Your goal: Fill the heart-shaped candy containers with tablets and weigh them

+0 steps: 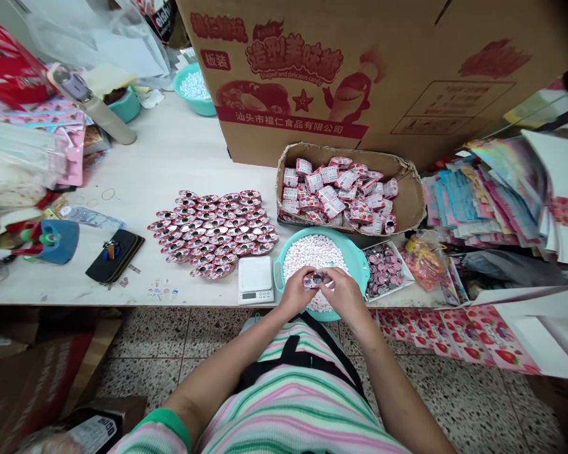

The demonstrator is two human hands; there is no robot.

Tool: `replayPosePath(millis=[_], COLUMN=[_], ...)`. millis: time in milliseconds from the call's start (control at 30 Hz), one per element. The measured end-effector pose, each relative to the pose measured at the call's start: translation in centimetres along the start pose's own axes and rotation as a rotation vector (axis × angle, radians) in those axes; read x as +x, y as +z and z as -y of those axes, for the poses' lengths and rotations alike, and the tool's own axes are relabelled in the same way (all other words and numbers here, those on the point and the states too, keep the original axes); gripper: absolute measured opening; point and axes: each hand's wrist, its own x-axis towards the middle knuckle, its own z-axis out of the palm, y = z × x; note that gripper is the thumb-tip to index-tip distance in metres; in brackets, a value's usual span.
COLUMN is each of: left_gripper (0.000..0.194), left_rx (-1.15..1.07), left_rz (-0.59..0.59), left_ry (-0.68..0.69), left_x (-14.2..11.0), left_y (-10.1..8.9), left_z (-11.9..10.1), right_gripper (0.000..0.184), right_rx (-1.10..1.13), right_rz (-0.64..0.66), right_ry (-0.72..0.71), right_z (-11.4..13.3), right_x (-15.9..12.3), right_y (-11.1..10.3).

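Over a turquoise basin [360, 257] of small white candies [307, 252], both hands meet at a small red-and-white candy container [311, 281]. My left hand [297, 292] is closed round its left side. From the right, my right hand [341, 294] pinches at the container's edge, beside a dark round spot on its top that may be a lid or the opening. Whether a separate piece sits between those right fingers is too small to tell. Just right of the basin, a white tray [411, 281] holds many pink and silver round caps [383, 268].
A block of standing open containers [213, 233] is left of a white digital scale [256, 280]. Behind the basin, a cut-down cardboard box [409, 189] holds wrapped containers. A tall carton [293, 88] stands behind. Printed packets [473, 195] crowd the right; a black wallet [115, 255] lies left.
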Motion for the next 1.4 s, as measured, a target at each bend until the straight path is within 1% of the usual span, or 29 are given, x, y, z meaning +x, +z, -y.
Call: replayPosePath(millis=[67, 133, 167, 200, 267, 300, 433, 533, 600, 667, 733, 800, 867, 933, 1000, 1067, 1167, 1267, 1400], left_gripper=[0.039, 0.043, 0.045, 0.045, 0.042, 0.040, 0.037, 0.036, 0.035, 0.036, 0.036, 0.036, 0.035, 0.035, 0.033, 0.031, 0.029, 0.033, 0.034], left_rx=[0.014, 0.051, 0.074, 0.099, 0.150, 0.172, 0.161, 0.171, 0.234, 0.306, 0.349, 0.375, 0.442, 0.545, 0.628, 0.697, 0.818, 0.893, 0.895], left_rz=[0.022, 0.085, 0.095, 0.082, 0.004, -0.029, -0.073, -0.147, -0.228, -0.362, -0.509, -0.628, -0.715, -0.770, -0.772, -0.726, -0.671, -0.667, -0.616], left_ry=[0.050, 0.123, 0.133, 0.116, 0.032, -0.011, -0.118, -0.151, -0.146, -0.180, -0.261, -0.335, -0.376, -0.396, -0.393, -0.376, -0.397, -0.445, -0.419], left_x=[-0.1, -0.3, -0.4, -0.5, -0.9, -1.2, -2.4, -3.9, -5.4, -7.2, -9.3, -11.4, -13.1, -14.1, -14.3, -13.9, -12.8, -11.7, -10.4], left_y=[-0.4, -1.3, -1.8, -2.3, -3.5, -4.1, -6.0, -7.3, -8.4, -9.8, -11.7, -14.2, -17.1, -20.3, -23.5, -26.3, -29.7, -31.8, -33.1], left_z=[0.0, 0.2, 0.3, 0.4, 0.8, 1.0, 1.8, 2.4, 3.1, 4.4, 6.0, 7.7, 9.3, 10.7, 11.9, 13.0, 14.7, 16.2, 17.7], right_gripper=[0.024, 0.025, 0.027, 0.029, 0.033, 0.034, 0.038, 0.040, 0.040, 0.041, 0.041, 0.040, 0.039, 0.039, 0.039, 0.038, 0.038, 0.038, 0.039], right_rx=[0.022, 0.069, 0.092, 0.111, 0.130, 0.130, 0.111, 0.095, 0.075, 0.050, 0.025, 0.000, -0.026, -0.047, -0.056, -0.062, -0.080, -0.100, -0.133], right_rz=[-0.061, -0.166, -0.222, -0.265, -0.306, -0.308, -0.291, -0.248, -0.205, -0.165, -0.131, -0.101, -0.071, -0.048, -0.033, -0.014, 0.002, -0.013, -0.029], right_ry=[0.024, 0.074, 0.103, 0.134, 0.185, 0.203, 0.222, 0.228, 0.240, 0.253, 0.264, 0.278, 0.289, 0.293, 0.289, 0.284, 0.262, 0.243, 0.285], right_z=[0.2, 0.3, 0.2, 0.0, -0.5, -0.9, -2.1, -2.8, -3.2, -3.7, -4.2, -4.6, -4.9, -4.9, -4.8, -4.5, -3.8, -3.1, -3.2], right_x=[-0.1, -0.2, -0.3, -0.3, -0.4, -0.5, -0.6, -0.7, -0.9, -1.1, -1.4, -1.7, -1.8, -1.8, -1.7, -1.5, -1.5, -1.9, -3.2], right_y=[-0.5, -1.0, -1.2, -1.4, -1.7, -1.7, -1.3, -0.5, 0.0, 0.6, 1.0, 1.4, 1.6, 1.8, 2.1, 2.4, 3.0, 3.3, 3.5])
